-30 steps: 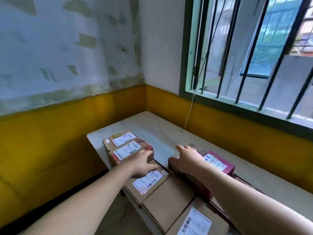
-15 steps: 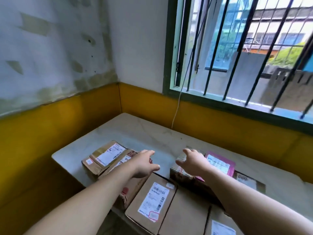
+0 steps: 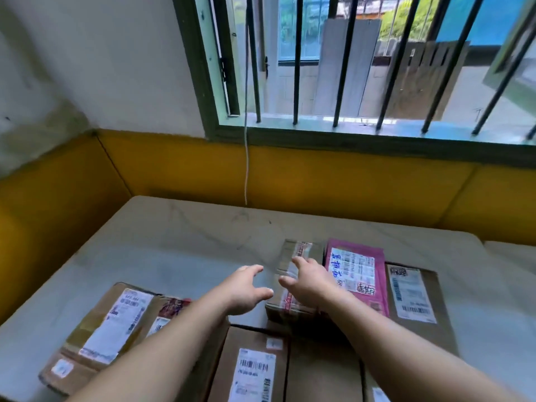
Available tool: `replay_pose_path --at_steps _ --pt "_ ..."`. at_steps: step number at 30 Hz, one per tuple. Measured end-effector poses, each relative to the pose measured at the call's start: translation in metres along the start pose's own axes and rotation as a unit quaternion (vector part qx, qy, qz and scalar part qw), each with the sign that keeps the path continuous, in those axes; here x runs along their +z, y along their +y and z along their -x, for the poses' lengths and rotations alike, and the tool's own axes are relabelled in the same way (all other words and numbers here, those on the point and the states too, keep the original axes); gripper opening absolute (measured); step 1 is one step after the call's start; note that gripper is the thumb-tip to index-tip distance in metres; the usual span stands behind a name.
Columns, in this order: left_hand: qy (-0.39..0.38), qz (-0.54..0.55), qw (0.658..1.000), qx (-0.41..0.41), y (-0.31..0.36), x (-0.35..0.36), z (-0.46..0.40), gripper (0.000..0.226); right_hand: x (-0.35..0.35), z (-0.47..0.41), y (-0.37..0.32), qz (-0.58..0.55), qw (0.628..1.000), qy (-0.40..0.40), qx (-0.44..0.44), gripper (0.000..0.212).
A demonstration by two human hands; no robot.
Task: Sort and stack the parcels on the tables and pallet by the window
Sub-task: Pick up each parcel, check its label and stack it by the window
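desk (image 3: pixel 179 242) far left: labelled cardboard parcels (image 3: pixel 116 323) lie flat, unstacked | left hand (image 3: pixel 245 288) grip apart, holds nothing, just beside taped brown parcel (image 3: pixel 290 256) | right hand (image 3: pixel 309 281) fingers spread flat on that parcel | pink parcel (image 3: pixel 356 274) and flat box (image 3: pixel 414 297) to its right | I judge sorting early, no stacks yet, pallet not visible

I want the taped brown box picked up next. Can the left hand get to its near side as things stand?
Probably yes. The left hand hangs open just beside the taped box, with only bare table between them. The right hand already rests on the box's top, leaving that side free.
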State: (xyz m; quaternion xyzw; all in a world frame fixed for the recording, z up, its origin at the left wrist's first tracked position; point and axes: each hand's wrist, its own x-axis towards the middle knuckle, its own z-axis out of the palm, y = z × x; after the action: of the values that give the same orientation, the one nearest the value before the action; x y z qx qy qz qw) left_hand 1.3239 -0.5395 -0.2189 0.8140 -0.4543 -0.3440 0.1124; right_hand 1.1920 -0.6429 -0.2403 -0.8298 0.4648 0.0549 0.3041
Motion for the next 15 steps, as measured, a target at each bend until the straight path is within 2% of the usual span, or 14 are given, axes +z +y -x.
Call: replay_pose_path --at_steps 4,10,15 --pt "-0.063 -0.022 0.998 0.018 -0.006 0.004 -0.031 0.072 0.009 -0.011 0.007 -0.016 0.998 -0.002 0.061 0.072" --pt "-0.120 -0.012 0.991 0.065 -0.006 0.006 -0.067 0.073 0.015 -0.028 0.004 -0.051 0.987 0.038 0.148 0.068" --pt "-0.152 0.058 0.984 0.067 -0.007 0.016 -0.083 0.081 0.023 -0.044 0.009 -0.149 0.956 0.023 0.251 0.088"
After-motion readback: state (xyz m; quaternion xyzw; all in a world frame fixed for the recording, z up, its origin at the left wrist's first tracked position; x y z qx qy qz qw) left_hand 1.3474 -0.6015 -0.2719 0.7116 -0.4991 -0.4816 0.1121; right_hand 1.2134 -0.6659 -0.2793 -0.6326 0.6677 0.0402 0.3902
